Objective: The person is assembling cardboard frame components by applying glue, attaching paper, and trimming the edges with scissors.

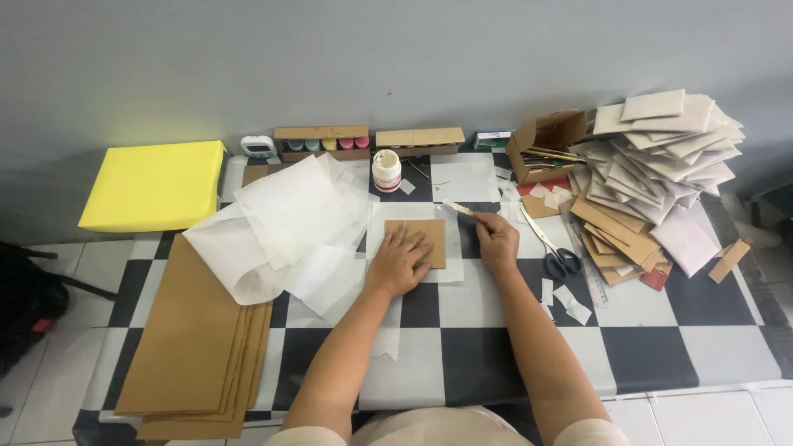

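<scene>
Left hand (399,263) flat, fingers spread, pressed palm-down on a small square cardboard piece (419,241) near the middle of the checkered table (462,347); nothing gripped. Cardboard piece resting on a white paper sheet (413,216), toward the far edge. Right hand (498,239) just beside the cardboard on its right, fingers pinched on a thin pale stick (459,208) angled toward the far left, tip above the sheet's far right corner. Glue jar (386,170) with white lid upright behind the sheet, close to the far edge. Loose translucent white sheets (285,219) heaped left of the cardboard, overlapping a stack of large brown cardboard sheets (194,330) along the left edge, reaching the near left corner. Yellow block (157,185) past the far left corner, off the checkered cover. Along the far edge: a narrow box of paint pots (322,143), a closed flat cardboard box (420,139), an open cardboard box (545,140) with sticks inside. Tall untidy pile of pale envelopes (661,157) at the far right corner, brown envelopes (615,235) beneath it. Scissors (553,248) lying right of the right hand, ruler (593,285) beside them. Small paper scraps (566,299) on the table nearer the right edge.
</scene>
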